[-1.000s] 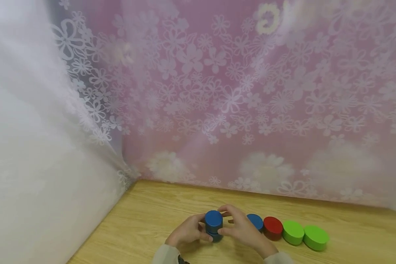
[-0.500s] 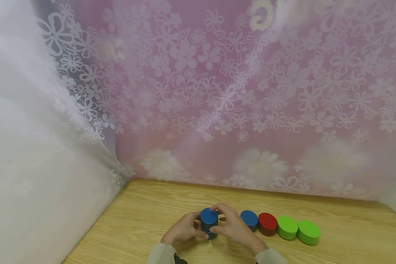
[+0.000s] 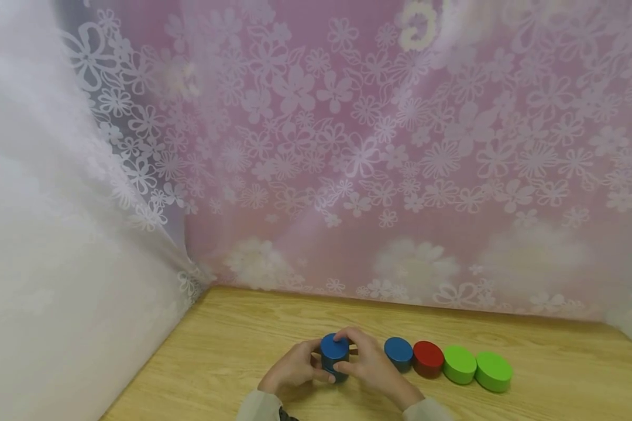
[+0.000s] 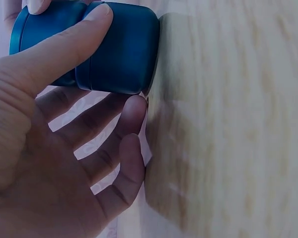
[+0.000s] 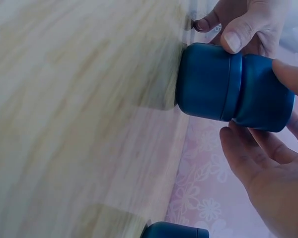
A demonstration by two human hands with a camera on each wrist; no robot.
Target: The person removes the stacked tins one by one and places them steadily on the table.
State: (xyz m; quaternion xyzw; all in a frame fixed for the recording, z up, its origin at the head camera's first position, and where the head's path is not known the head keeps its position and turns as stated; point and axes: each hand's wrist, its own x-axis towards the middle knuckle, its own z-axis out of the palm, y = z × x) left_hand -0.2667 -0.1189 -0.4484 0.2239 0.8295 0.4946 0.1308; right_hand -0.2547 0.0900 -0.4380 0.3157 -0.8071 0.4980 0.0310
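Note:
Two blue round tins stand stacked on the table in the head view. My left hand [image 3: 294, 367] grips the lower tin [image 4: 124, 54] from the left, its thumb across the front and its fingers behind. From the right, my right hand [image 3: 376, 368] holds the upper tin [image 3: 335, 347], with a fingertip on the lid's edge and the thumb on the near side. The right wrist view shows the lower tin's base on the table, and the upper tin [image 5: 263, 91] sitting against its lid with a thin seam between. Fingers partly cover both tins.
To the right, a row of round tins runs along the wooden table [image 3: 253, 316]: a blue tin [image 3: 398, 354], a red tin [image 3: 428, 359] and two green tins [image 3: 460, 365], close side by side. A pink flowered curtain [image 3: 305, 175] hangs behind; a white sheet [image 3: 74, 263] borders the left.
The head view has shifted slightly, so everything appears farther left than one second ago. My right fingertip has come onto the upper tin's lid. Both hands stay on the stack.

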